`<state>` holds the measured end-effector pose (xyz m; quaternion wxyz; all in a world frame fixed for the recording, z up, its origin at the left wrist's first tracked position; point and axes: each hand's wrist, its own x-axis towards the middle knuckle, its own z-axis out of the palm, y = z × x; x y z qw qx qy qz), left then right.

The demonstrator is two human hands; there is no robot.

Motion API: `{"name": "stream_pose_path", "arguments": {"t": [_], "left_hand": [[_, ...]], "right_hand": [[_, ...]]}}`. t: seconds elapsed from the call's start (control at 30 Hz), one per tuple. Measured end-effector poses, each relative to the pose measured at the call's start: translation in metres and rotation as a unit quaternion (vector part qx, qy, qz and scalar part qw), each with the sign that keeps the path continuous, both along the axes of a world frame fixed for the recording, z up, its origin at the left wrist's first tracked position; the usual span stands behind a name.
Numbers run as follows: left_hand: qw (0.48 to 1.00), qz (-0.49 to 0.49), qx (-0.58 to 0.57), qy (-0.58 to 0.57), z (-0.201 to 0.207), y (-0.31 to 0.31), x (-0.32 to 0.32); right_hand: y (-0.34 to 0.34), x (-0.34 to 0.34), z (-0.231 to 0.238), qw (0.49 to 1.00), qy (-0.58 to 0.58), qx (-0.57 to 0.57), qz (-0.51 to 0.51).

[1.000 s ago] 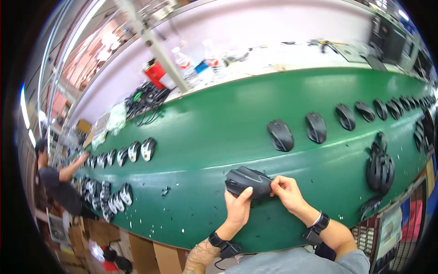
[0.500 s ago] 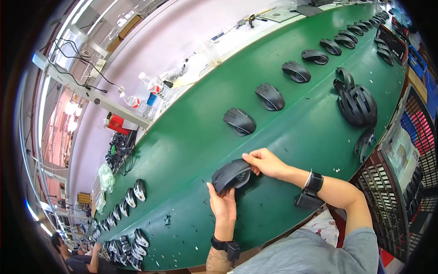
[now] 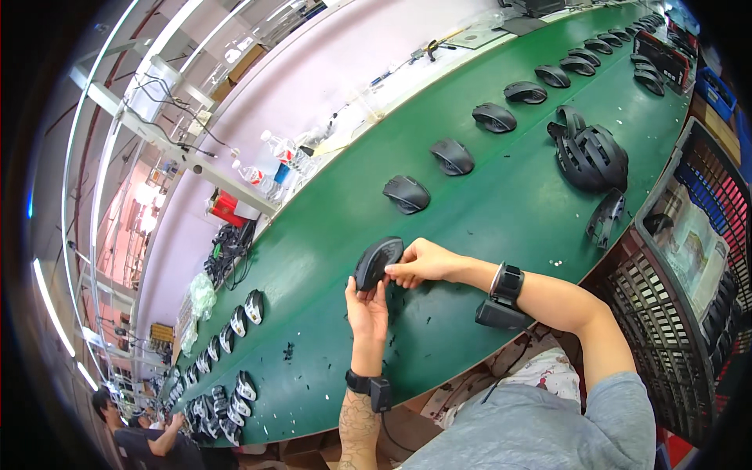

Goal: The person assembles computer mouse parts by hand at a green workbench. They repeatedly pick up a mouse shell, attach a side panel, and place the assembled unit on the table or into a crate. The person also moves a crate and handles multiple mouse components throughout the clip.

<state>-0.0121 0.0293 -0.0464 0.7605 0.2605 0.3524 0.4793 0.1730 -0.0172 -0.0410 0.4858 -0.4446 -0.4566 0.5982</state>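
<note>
Ok so nearest you there's a dark plastic crate point(image 3: 647, 313) on the right, and you've got a black wristband on each arm. Your left hand point(image 3: 368, 313) is wrapped around the lower end of a black computer mouse point(image 3: 378, 262), palm up, holding it above the green bench point(image 3: 486, 211) right in front of you. Your right hand point(image 3: 419, 262) has thumb and fingers pinched narrow on its lower right edge, and what's under those fingertips is hidden.

The mouse itself looks matte black, with a rounded, humped outline, tipped up on its side, and a soft greyish sheen near the top. Too small to make out any finer detail.

Little black scraps point(image 3: 288, 352) lie on the bench left of your hands. Farther on, left, there's a row of black-and-white mouse shells point(image 3: 254, 307); right, a heap of black shell parts point(image 3: 593, 160). Past your hands, a line of black mice point(image 3: 407, 193) runs off to the far right. Plastic bottles point(image 3: 286, 149) stand on the far ledge.
</note>
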Motion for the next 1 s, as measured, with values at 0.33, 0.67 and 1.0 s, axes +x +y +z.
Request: {"name": "stream_pose_path", "arguments": {"t": [0.33,0.67,1.0], "left_hand": [[0.994,-0.024,0.101,0.013,-0.004,-0.003,0.009],[0.999,-0.005,0.023,0.040,0.011,0.031,0.004],[0.883,-0.343,0.072,0.312,0.013,0.228,0.011]], "right_hand": [[0.011,-0.009,-0.021,0.976,0.201,-0.051,-0.064],[0.001,0.009,0.020,0.991,0.038,0.067,-0.114],[-0.237,0.098,0.102,0.823,-0.072,0.293,-0.481]]}}
